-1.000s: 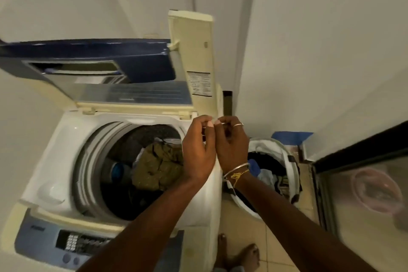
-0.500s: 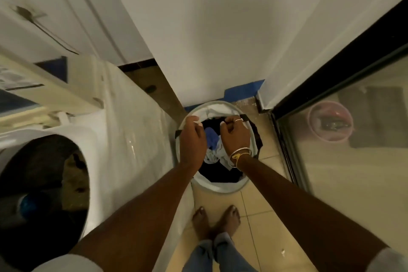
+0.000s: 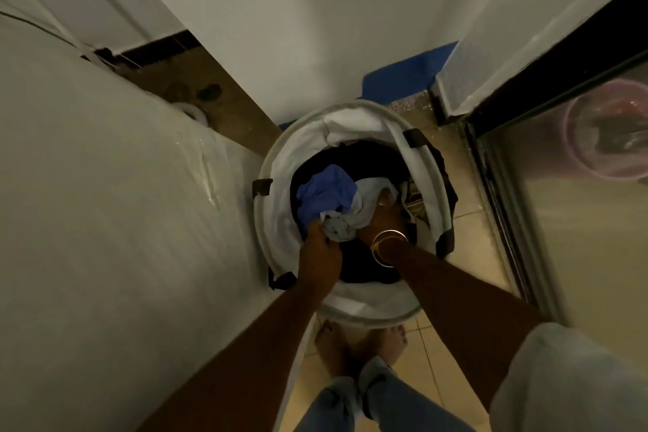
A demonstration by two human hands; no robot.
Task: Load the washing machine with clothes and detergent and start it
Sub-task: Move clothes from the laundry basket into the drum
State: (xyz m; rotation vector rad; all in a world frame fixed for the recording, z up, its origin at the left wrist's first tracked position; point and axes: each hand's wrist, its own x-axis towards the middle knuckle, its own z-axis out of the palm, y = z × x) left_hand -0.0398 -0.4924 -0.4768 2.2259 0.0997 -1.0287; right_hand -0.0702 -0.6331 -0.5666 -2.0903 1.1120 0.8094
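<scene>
We look down along the washing machine (image 3: 105,221), whose smooth white side panel, with a wrinkled glossy film, fills the left. Just beside it on the tan floor tiles (image 3: 484,245) stands the laundry basket (image 3: 277,217), which is round, with a soft white fabric wall and dark strap handles at its rim.

Inside it we see the clothes. There is a dark heap (image 3: 364,158) underneath, with a crumpled blue garment (image 3: 326,196) on top. A pale grey-white garment (image 3: 370,198) touches the blue one on its right.

The left hand (image 3: 321,249) is at the basket's near-left side. Its curled fingers pinch a bunched fold of the pale garment just below the blue one. The right hand (image 3: 384,217) is pushed in under the pale garment's other side. Cloth hides its fingers, so we cannot tell how they grip. Thin metal bangles (image 3: 387,242) circle that wrist.
</scene>
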